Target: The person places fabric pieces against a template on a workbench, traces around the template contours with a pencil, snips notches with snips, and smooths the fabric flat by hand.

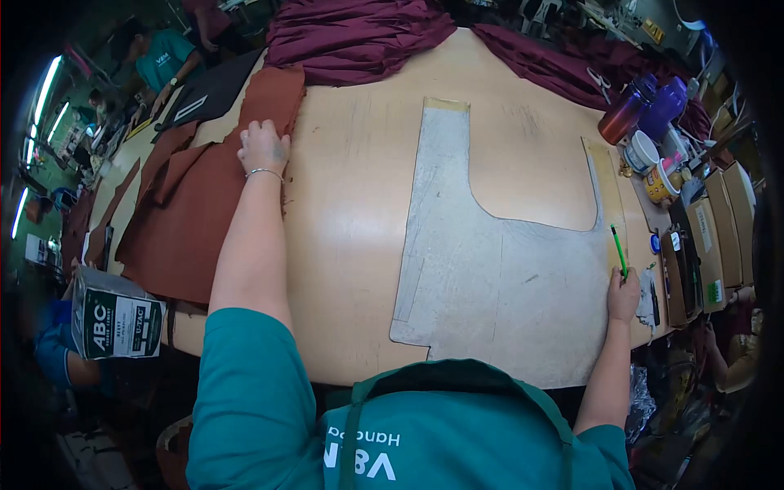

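Note:
My left hand (265,149) is at the right edge of a rust-brown sheet of material (184,220), its fingers bent and closed on it; the fingertips are partly hidden. The sheet lies in uneven folds on the left of the table. In my right hand (625,296) is a green pencil (618,249), held with its dark end pointing up and away. That hand rests at the right edge of a large grey pattern piece (523,294), which has a curved cut-out and lies flat in front of me.
Maroon cloth (359,41) is heaped at the table's far side. Bottles (627,110), tubs (660,181) and scissors (600,82) stand or lie at right, near cardboard boxes (710,237). A labelled tin (118,318) is at the left edge. A person in green (163,61) works far left.

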Tool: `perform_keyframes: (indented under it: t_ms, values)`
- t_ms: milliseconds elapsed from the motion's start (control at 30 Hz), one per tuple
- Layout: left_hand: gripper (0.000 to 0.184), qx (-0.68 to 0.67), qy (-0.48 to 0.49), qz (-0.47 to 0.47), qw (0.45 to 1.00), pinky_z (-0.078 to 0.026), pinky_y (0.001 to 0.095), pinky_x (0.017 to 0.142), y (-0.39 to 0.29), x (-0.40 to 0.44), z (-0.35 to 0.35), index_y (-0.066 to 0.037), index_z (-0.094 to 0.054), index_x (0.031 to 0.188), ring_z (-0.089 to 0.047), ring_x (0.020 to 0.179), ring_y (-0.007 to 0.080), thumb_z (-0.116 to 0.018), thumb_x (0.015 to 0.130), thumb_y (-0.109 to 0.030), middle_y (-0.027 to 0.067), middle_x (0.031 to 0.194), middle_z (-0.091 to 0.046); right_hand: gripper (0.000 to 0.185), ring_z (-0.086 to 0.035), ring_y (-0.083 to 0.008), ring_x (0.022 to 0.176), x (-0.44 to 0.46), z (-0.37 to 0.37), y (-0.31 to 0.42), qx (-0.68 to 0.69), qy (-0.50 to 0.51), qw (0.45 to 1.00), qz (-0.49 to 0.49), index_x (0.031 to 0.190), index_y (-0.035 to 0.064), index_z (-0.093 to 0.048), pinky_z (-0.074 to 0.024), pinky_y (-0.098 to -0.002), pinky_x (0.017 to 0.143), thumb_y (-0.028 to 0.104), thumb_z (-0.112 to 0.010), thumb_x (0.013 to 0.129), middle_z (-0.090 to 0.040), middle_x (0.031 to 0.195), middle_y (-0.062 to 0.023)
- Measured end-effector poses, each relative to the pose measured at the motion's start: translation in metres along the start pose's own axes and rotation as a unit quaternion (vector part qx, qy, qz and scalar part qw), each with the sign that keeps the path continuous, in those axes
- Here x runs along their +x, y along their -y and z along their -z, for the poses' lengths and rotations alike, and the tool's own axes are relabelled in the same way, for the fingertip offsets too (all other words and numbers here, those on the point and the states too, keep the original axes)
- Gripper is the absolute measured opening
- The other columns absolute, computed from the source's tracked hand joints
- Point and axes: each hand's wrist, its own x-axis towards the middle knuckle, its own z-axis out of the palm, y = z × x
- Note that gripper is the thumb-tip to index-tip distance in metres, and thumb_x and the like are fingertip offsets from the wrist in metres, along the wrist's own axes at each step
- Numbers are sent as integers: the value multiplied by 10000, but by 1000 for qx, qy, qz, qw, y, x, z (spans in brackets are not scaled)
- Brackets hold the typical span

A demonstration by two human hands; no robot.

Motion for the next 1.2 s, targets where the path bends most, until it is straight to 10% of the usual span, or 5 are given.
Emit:
perform_keyframes:
  t_ms: [600, 967, 1200]
  values:
    - [149, -69, -8, -188, 980, -461, 425, 730, 58, 40, -20, -17, -622, 811, -572, 803, 359, -593, 750, -151, 179, 827, -592, 267, -513, -318, 648, 0, 4, 6, 16, 0, 1000, -10, 787, -22, -506, -397, -396, 594, 236, -549, 841, -530, 690, -165]
    - [298, -235, 112, 48, 964, -440, 319, 633, 64, 47, -14, -35, -631, 673, -581, 637, 200, -726, 684, -316, 94, 658, -614, 259, -512, -339, 672, -1, 5, 8, 4, 1, 1000, -17, 813, -12, -505, -393, -418, 616, 243, -542, 843, -530, 699, -175]
    - [258, -496, 172, 192, 829, -390, 231, 620, 92, 51, -34, -119, -628, 732, -489, 633, 83, -743, 693, -346, -26, 679, -561, 263, -511, -334, 671, 0, 5, 7, 14, 18, 999, -29, 814, -14, -506, -394, -408, 617, 245, -543, 842, -530, 703, -176]
